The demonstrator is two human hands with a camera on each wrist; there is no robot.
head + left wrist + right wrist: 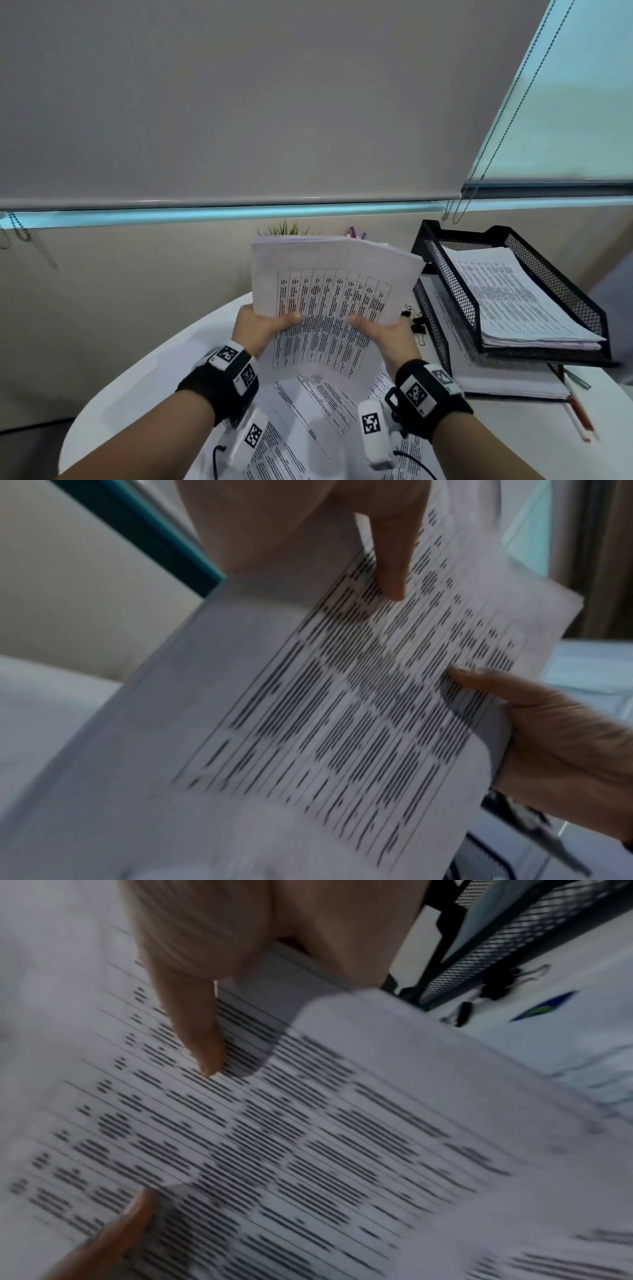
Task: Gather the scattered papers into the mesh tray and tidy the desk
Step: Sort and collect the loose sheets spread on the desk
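Hands gripping paper stack (329, 301), left hand (260, 329), right hand (387, 334), thumbs on top

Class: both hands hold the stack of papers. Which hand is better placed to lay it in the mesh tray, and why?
The right hand, probably. The mesh tray stands on that side, close beside its grip on the stack of papers; the left hand would have to cross over.
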